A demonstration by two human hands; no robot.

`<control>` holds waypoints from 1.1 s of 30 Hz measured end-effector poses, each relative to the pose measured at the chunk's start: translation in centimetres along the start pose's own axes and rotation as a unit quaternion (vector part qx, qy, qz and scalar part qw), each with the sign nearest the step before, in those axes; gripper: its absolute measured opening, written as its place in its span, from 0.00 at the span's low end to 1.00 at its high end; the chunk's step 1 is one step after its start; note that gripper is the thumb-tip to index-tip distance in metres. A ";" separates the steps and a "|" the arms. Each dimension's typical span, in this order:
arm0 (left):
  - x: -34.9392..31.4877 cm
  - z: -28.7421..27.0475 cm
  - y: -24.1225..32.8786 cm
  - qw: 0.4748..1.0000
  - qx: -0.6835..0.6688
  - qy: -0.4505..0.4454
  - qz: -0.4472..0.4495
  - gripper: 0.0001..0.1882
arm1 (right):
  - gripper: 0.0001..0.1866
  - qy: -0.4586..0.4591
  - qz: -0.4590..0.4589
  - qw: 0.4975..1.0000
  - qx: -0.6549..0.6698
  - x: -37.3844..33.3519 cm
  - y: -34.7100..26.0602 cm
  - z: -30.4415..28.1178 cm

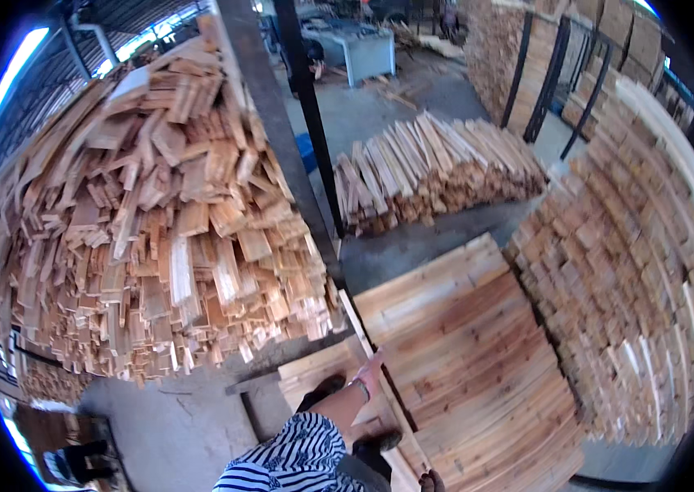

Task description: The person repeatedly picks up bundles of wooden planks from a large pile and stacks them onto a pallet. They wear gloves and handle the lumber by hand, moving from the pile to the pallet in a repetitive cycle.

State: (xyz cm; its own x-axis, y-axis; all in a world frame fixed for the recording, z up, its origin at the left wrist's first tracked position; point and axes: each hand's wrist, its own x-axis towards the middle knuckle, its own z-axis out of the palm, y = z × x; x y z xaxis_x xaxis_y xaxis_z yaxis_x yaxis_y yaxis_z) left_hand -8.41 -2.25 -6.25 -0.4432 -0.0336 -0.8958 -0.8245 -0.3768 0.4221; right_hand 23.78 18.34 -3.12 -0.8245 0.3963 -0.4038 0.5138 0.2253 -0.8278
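Note:
A long, narrow pale wooden board (355,322) stands along the left edge of a broad stack of planks (461,344), with a dark gap between the two in places. My left hand (370,375) is closed on this board around its middle, the fingers toward the stack. Close to the lower edge of the view, my right hand (431,481) is at the board's near end. It is dark and partly cut off, and its fingers look curled round the wood. The top of the stack is made of knotty, reddish-brown planks lying side by side.
A tall heap of loose offcuts (158,213) rises at the left, beside a dark metal post (310,107). Stacked lumber (617,279) fills the right side. A lower pile of sticks (437,168) lies beyond. Flat boards (318,371) lie by my feet.

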 end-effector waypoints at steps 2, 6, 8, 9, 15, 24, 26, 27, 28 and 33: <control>-2.4 -1.0 -0.2 0.998 0.048 -0.050 0.000 0.38 | 0.22 -0.026 -0.034 0.999 -0.034 1.3 -3.2 -1.6; 0.0 -7.4 -2.6 0.992 -0.069 -0.086 0.056 0.34 | 0.21 -0.030 -0.207 0.976 -0.063 9.5 -8.3 -0.3; 1.6 -10.5 -4.5 0.986 -0.097 -0.132 0.026 0.34 | 0.22 -0.075 -0.258 0.958 -0.102 11.4 -16.5 0.2; 0.8 -11.2 -5.2 0.980 -0.094 -0.175 0.012 0.33 | 0.19 -0.091 -0.313 0.939 -0.107 12.4 -18.7 1.1; -8.9 -16.9 -1.3 0.944 -0.083 -0.312 0.069 0.30 | 0.25 -0.247 -0.644 0.711 -0.139 8.6 -47.6 14.6; -13.6 -19.2 9.9 0.910 -0.032 -0.358 0.206 0.26 | 0.42 -0.165 -0.640 0.664 -0.349 4.3 -81.0 37.0; -14.3 -20.4 11.6 0.909 -0.045 -0.339 0.239 0.26 | 0.35 -0.086 -0.575 0.696 -0.422 2.0 -80.3 38.6; -14.7 -21.0 12.8 0.907 -0.047 -0.333 0.253 0.25 | 0.33 -0.123 -0.571 0.704 -0.403 2.3 -81.0 38.7; -15.2 -21.5 14.0 0.905 -0.051 -0.325 0.271 0.25 | 0.32 -0.164 -0.567 0.710 -0.384 2.0 -81.2 38.2; -16.6 -23.4 18.4 0.844 -0.119 -0.336 0.402 0.22 | 0.26 -0.170 -0.604 0.679 -0.382 0.7 -72.9 28.2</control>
State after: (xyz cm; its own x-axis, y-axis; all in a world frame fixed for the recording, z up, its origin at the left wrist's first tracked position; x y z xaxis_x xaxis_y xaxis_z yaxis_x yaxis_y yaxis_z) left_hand -7.96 -30.22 13.16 -0.9906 0.1355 -0.0193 -0.1048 -0.6604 0.7435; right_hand -20.91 -22.91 45.99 -0.6935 -0.6873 0.2162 -0.7200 0.6496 -0.2443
